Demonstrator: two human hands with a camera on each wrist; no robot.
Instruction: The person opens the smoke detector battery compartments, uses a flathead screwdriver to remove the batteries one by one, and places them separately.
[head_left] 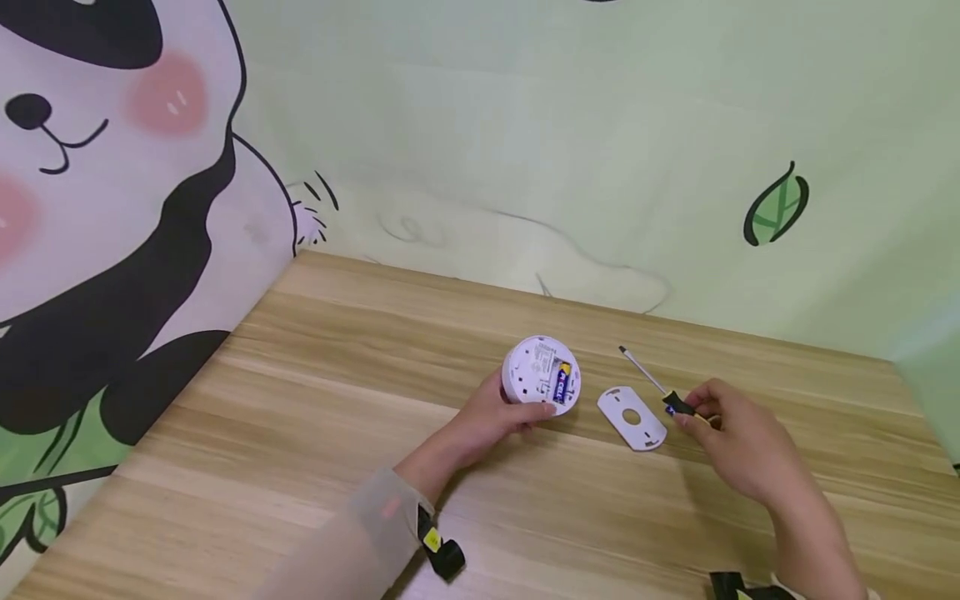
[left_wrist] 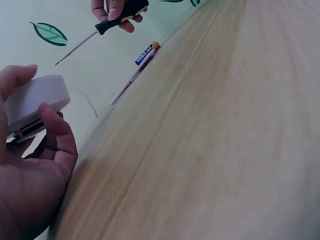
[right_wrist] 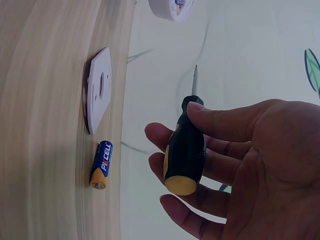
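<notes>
My left hand (head_left: 487,417) grips a round white battery-powered device (head_left: 528,375), its back turned up toward the head camera. A blue and orange battery (head_left: 561,383) shows in the open compartment on that back. In my right hand (right_wrist: 240,155) is a screwdriver (right_wrist: 186,145) with a black and yellow handle, pinched between thumb and fingers. Its metal shaft (head_left: 641,369) points toward the device, with a gap between them. Below it on the table lie a white oblong mounting plate (head_left: 615,408) with a central hole and a loose blue and orange battery (right_wrist: 102,165).
The wood-grain table (head_left: 300,417) runs back to a pale green wall covering (head_left: 480,167) with leaf drawings. A large panda picture (head_left: 150,208) covers the left side. Black camera straps (head_left: 442,550) sit at the wrists.
</notes>
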